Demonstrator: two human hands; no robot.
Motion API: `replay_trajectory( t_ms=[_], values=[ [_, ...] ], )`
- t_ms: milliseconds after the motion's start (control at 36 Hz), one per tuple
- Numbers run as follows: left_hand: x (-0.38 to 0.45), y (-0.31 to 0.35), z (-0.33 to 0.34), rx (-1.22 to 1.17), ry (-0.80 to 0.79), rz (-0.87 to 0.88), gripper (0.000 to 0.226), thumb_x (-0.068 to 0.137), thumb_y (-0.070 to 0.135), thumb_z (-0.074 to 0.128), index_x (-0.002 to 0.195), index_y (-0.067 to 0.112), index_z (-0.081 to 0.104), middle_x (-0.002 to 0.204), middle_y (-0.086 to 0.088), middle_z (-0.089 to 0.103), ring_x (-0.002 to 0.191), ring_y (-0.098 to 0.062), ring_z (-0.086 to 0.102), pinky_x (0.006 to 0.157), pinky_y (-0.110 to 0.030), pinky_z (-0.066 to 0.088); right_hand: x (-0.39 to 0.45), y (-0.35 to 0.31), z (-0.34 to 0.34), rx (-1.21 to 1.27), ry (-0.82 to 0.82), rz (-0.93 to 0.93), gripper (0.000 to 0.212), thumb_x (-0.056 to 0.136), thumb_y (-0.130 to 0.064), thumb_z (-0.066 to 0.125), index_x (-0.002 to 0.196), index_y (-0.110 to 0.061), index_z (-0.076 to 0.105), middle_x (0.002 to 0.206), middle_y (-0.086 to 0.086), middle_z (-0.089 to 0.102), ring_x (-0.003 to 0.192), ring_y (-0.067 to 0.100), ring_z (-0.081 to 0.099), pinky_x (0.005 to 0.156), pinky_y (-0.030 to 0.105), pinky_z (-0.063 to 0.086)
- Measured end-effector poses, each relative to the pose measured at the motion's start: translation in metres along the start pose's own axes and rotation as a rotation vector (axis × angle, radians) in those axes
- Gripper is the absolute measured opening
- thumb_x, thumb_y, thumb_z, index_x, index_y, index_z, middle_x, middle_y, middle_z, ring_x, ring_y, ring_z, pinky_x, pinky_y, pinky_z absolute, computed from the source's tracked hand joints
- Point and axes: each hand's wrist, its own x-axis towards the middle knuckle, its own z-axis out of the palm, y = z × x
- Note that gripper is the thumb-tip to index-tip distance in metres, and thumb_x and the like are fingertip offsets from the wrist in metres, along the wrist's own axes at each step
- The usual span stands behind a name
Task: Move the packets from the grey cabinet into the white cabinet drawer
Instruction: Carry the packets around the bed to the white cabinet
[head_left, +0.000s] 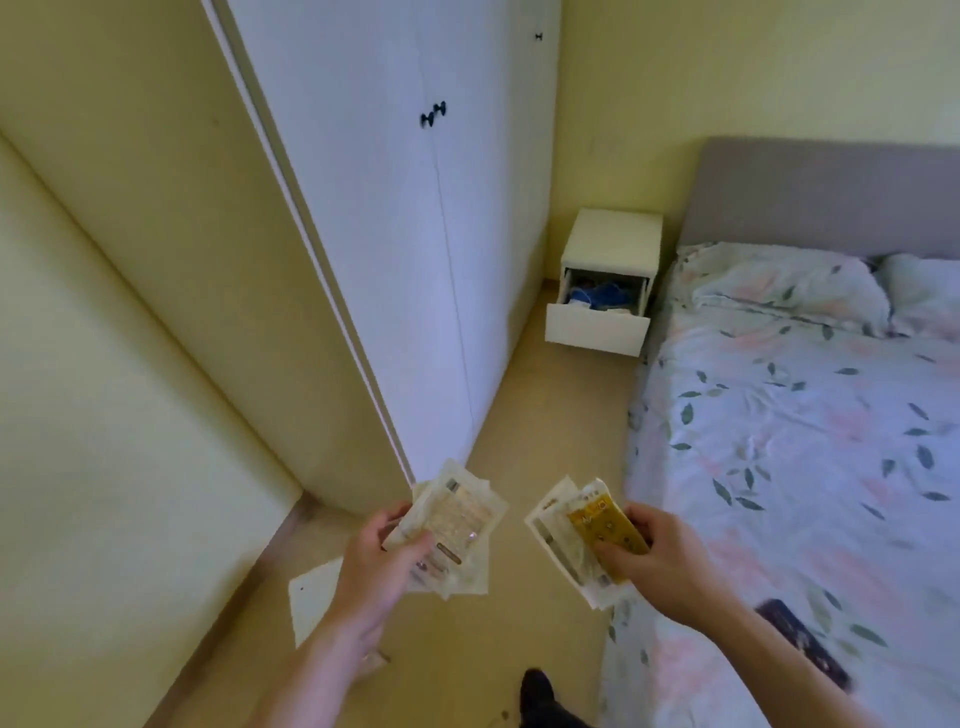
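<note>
Both forearms reach forward; left hand (387, 558) grips pale packets (457, 519), right hand (657, 558) grips a yellow-topped stack (582, 535).

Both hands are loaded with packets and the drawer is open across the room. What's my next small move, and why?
Probably step forward along the floor between wardrobe and bed: the left hand and right hand each grip a stack of flat packets, and the small white bedside cabinet's open drawer stands well ahead.

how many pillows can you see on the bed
2: one floral pillow at the head of the bed, another to its right, cut off by the frame edge.
</note>
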Motion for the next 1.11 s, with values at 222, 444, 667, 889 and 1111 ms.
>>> replay_trajectory(
  t_ms=[222, 444, 667, 889, 1111],
  values=[
    [0.123, 0.064, 0.06, 0.044, -0.165, 0.032, 0.029, 0.089, -0.001, 0.07, 0.11, 0.017, 0.065, 0.091, -0.002, 0.078, 0.086, -0.027, 0.076, 0.07, -0.042, 0.06, 0.082, 0.016, -0.052, 0.089, 0.186, 0.21, 0.011, 0.089, -0.025, 0.075, 0.081, -0.02, 0.069, 0.069, -0.004, 0.071, 0.067, 0.014, 0.069, 0.06, 0.025, 0.051],
    [0.248, 0.123, 0.135, 0.052, -0.223, -0.027, 0.027, 0.091, 0.0, 0.067, 0.112, 0.017, 0.066, 0.091, -0.001, 0.078, 0.085, -0.022, 0.076, 0.066, -0.036, 0.059, 0.214, 0.014, -0.101, 0.099, 0.194, 0.298, 0.01, 0.088, -0.025, 0.075, 0.082, -0.02, 0.069, 0.074, -0.003, 0.074, 0.071, 0.015, 0.07, 0.063, 0.03, 0.054],
    [0.356, 0.186, 0.196, 0.059, -0.246, -0.054, 0.025, 0.093, 0.003, 0.065, 0.113, 0.017, 0.067, 0.098, -0.004, 0.078, 0.093, -0.026, 0.074, 0.062, -0.034, 0.058, 0.356, -0.009, -0.171, 0.127, 0.191, 0.253, 0.007, 0.086, -0.028, 0.077, 0.087, -0.027, 0.071, 0.078, -0.012, 0.076, 0.072, 0.008, 0.073, 0.075, 0.037, 0.061],
    [0.477, 0.237, 0.253, 0.057, -0.274, -0.074, 0.025, 0.095, 0.003, 0.059, 0.11, 0.02, 0.068, 0.094, -0.002, 0.077, 0.095, -0.026, 0.072, 0.067, -0.04, 0.059, 0.484, -0.031, -0.212, 0.163, 0.193, 0.225, 0.013, 0.086, -0.025, 0.077, 0.096, -0.031, 0.072, 0.086, -0.015, 0.077, 0.077, 0.006, 0.074, 0.077, 0.037, 0.062],
    [0.614, 0.28, 0.308, 0.076, -0.372, -0.141, 0.031, 0.095, -0.001, 0.053, 0.111, 0.019, 0.072, 0.094, -0.003, 0.078, 0.098, -0.028, 0.071, 0.072, -0.041, 0.059, 0.597, -0.042, -0.238, 0.197, 0.281, 0.323, 0.021, 0.085, -0.018, 0.079, 0.1, -0.031, 0.074, 0.084, -0.015, 0.077, 0.074, 0.005, 0.074, 0.076, 0.032, 0.06]
  ],
)
